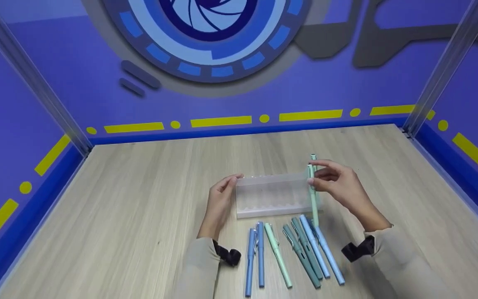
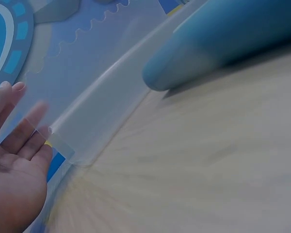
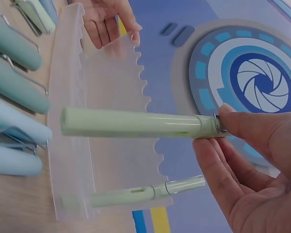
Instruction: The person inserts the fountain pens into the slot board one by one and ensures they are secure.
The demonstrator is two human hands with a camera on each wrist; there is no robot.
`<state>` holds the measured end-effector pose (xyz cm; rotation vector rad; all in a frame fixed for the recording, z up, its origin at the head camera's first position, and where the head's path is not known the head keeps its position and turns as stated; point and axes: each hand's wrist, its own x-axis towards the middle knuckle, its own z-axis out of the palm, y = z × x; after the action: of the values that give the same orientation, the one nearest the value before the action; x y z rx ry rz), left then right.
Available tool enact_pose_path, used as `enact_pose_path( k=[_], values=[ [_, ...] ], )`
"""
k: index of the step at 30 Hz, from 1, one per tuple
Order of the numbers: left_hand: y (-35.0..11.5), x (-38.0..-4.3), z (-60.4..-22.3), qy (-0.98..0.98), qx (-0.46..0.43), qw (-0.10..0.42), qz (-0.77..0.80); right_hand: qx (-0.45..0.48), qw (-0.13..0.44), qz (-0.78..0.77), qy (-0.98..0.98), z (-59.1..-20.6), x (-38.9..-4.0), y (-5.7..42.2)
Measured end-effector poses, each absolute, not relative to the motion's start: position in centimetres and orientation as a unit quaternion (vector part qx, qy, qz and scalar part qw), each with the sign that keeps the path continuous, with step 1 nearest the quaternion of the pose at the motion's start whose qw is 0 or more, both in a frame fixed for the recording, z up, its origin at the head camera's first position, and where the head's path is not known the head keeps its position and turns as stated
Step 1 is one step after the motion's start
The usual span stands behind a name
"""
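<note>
A frosted, translucent pen rack (image 1: 274, 195) with scalloped notches stands on the table. At its left end, my left hand (image 1: 221, 197) pinches the upper corner between thumb and finger, the other fingers loosely extended in the left wrist view. My right hand (image 1: 340, 182) pinches a light green pen (image 3: 136, 122) near its metal clip. That pen is in front of the rack's right end, its plain end pointing toward the rack's base in the right wrist view. A second light green pen (image 3: 131, 195) leans in the rack's end slot, behind the held one.
In front of the rack lie two blue pens (image 1: 260, 257), a light green pen (image 1: 278, 255), two dark green pens (image 1: 303, 257) and two light blue pens (image 1: 330, 259). A blue pen's end (image 2: 213, 43) looms close in the left wrist view. Blue printed walls (image 1: 239, 99) enclose the wooden table (image 1: 147, 199).
</note>
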<state>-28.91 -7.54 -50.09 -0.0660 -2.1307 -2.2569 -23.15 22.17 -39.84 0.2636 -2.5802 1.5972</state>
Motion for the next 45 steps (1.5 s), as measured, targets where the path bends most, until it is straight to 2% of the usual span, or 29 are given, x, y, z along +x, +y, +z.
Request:
enact_pose_path(
  k=[19,45],
  values=[
    [-7.4,-28.9,-50.1,-0.694,-0.012,0.026,-0.720,0.053,0.139,0.531,-0.834,-39.7,-25.3,21.9],
    [-7.6,-28.8,-50.0,-0.678,-0.005,0.010,-0.735,0.064,0.142,0.464,-0.872,-42.2,-26.3,21.5]
  ],
)
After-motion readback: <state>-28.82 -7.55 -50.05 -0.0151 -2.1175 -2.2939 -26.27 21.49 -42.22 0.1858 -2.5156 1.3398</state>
